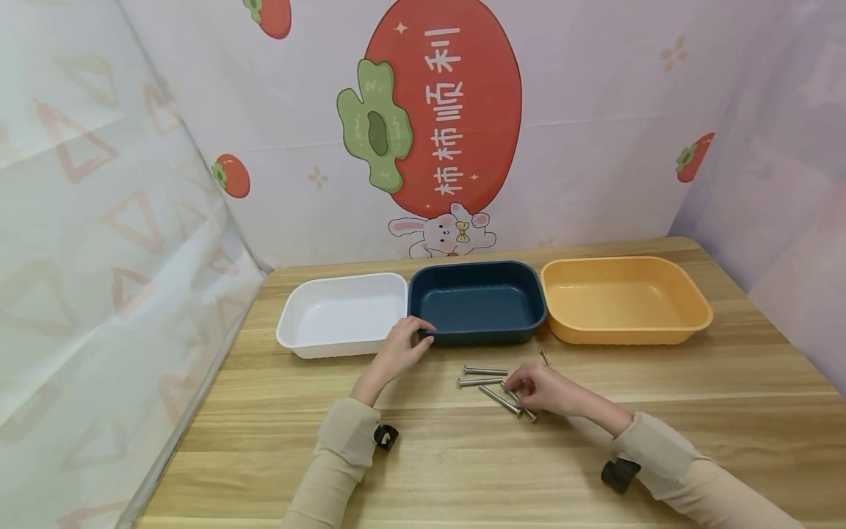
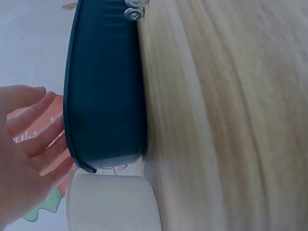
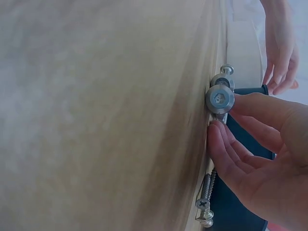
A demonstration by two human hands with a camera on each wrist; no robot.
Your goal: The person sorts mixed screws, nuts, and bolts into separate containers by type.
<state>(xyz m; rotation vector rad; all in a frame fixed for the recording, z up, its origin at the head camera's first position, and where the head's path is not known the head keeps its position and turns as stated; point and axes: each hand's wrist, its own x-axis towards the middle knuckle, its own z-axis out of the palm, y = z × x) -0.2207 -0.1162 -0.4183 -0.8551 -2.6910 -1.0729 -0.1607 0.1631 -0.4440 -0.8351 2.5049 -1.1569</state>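
Curling inward, the fingers of my right hand (image 1: 545,389) flank one long silver metal bolt (image 1: 532,417), its head at five o'clock; I cannot tell whether they pinch it. Only the right wrist view shows its hexagonal socket (image 3: 220,98). Three more bolts (image 1: 480,381) lie toward nine o'clock. The left wrist view reveals my left hand (image 2: 21,149) loosely spread, holding nothing, fingertips behind the dark blue rectangular plastic tray (image 2: 106,86).

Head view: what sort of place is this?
Probably a makeshift recording booth: a persimmon-print backdrop behind a wood-grain table, plus black wrist cameras on both arms.
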